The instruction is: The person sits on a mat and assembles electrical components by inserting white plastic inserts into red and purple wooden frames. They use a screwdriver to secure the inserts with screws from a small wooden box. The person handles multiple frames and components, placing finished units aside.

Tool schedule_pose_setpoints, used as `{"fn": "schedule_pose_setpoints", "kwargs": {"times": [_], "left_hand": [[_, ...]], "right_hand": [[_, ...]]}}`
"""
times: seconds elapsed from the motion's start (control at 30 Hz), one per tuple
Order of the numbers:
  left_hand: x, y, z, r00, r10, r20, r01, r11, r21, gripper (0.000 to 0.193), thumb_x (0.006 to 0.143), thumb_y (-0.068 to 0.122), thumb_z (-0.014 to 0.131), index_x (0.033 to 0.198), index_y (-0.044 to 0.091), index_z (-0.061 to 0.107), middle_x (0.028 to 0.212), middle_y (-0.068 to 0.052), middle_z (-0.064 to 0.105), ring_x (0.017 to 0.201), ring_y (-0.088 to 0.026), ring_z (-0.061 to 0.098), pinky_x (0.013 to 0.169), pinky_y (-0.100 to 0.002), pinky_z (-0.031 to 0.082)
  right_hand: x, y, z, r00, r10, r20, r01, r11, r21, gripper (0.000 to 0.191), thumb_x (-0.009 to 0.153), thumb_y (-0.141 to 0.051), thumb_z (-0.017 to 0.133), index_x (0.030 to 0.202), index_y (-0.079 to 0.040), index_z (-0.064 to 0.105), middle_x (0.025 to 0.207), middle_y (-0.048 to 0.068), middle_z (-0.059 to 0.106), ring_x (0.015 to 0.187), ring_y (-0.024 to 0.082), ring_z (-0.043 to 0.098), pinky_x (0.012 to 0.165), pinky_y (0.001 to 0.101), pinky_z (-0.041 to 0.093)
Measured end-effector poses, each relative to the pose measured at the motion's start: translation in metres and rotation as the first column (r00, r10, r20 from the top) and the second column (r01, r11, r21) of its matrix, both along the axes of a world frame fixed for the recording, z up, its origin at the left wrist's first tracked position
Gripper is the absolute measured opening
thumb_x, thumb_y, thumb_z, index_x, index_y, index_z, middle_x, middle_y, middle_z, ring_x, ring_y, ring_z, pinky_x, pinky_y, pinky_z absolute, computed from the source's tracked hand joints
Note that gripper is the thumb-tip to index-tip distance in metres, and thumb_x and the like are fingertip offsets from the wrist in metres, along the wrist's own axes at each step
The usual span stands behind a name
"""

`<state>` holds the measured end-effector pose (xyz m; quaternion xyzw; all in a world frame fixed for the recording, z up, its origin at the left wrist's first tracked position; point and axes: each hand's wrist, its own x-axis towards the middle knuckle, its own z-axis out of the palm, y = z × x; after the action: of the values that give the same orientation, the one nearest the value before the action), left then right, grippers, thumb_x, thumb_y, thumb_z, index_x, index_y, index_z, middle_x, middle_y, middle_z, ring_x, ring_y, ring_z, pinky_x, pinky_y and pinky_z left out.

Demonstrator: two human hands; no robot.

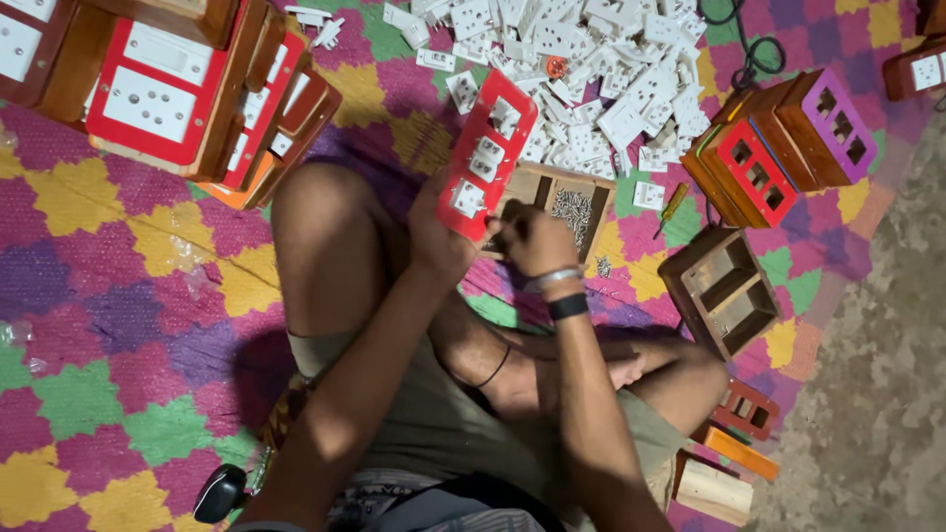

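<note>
Head view. Person sits cross-legged on a patchwork mat point(118, 296). Left hand point(439, 241) grips the lower end of a red plate point(488, 153), fingers wrapped around its edge; the plate is raised, tilted, above the knee. White sockets point(473, 177) sit in its openings; the top opening looks unfilled. Right hand point(532, 239) is closed against the plate's lower right edge; whether it pinches a small part or tool I cannot tell.

Just behind the hands: a wooden tray point(567, 202) with small screws. Beyond it, a heap of white parts point(591, 69). A screwdriver point(673, 205) lies right of the tray. Wooden boxes with red faces point(177, 89) stand top left; more boxes point(778, 143) to the right.

Handling, as a judgement: the plate looks light, stiff, thin plastic, likely to crack if bent. Best held by the solid rim, not across the openings.
</note>
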<state>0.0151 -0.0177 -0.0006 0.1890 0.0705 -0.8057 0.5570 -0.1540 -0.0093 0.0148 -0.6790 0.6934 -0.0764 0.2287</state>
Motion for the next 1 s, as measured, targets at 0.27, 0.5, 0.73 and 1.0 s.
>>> {"fn": "schedule_pose_setpoints", "kwargs": {"times": [0.27, 0.5, 0.73, 1.0], "left_hand": [[0.004, 0.004, 0.004, 0.998, 0.023, 0.054, -0.02, 0.998, -0.051, 0.04, 0.1, 0.043, 0.057, 0.127, 0.014, 0.061, 0.11, -0.004, 0.071, 0.096, -0.019, 0.067, 0.066, -0.04, 0.054], [0.0, 0.002, 0.001, 0.991, -0.044, 0.124, 0.031, 0.995, 0.098, 0.032, 0.099, 0.041, 0.056, 0.121, 0.019, 0.06, 0.105, -0.001, 0.069, 0.094, -0.018, 0.067, 0.063, -0.041, 0.054], [0.002, 0.005, 0.001, 0.993, -0.021, 0.12, 0.03, 0.997, -0.073, 0.036, 0.1, 0.041, 0.057, 0.127, 0.017, 0.06, 0.109, 0.0, 0.069, 0.096, -0.015, 0.065, 0.066, -0.039, 0.053], [-0.001, 0.003, -0.003, 0.987, -0.051, 0.155, 0.044, 0.998, 0.045, 0.039, 0.096, 0.045, 0.056, 0.124, 0.018, 0.059, 0.107, -0.002, 0.068, 0.093, -0.019, 0.064, 0.068, -0.042, 0.054]], "right_hand": [[0.031, -0.02, -0.023, 0.981, 0.06, -0.184, -0.03, 0.986, 0.163, 0.028, 0.083, -0.03, 0.074, 0.093, -0.004, 0.071, 0.092, 0.027, 0.071, 0.09, 0.046, 0.07, 0.081, 0.0526, 0.057], [0.027, -0.011, -0.037, 0.997, 0.014, -0.075, -0.017, 0.999, -0.035, 0.023, 0.082, -0.025, 0.072, 0.089, -0.003, 0.07, 0.088, 0.028, 0.07, 0.088, 0.049, 0.068, 0.078, 0.0564, 0.056], [0.031, -0.002, -0.017, 0.969, 0.053, -0.24, -0.032, 0.995, 0.093, 0.026, 0.083, -0.03, 0.069, 0.095, -0.008, 0.072, 0.087, 0.025, 0.071, 0.083, 0.045, 0.07, 0.075, 0.0541, 0.057], [0.001, 0.022, 0.004, 0.914, 0.404, -0.045, -0.396, 0.91, 0.125, 0.031, 0.088, -0.032, 0.067, 0.112, -0.014, 0.072, 0.124, 0.014, 0.067, 0.096, 0.038, 0.069, 0.08, 0.0507, 0.056]]}}
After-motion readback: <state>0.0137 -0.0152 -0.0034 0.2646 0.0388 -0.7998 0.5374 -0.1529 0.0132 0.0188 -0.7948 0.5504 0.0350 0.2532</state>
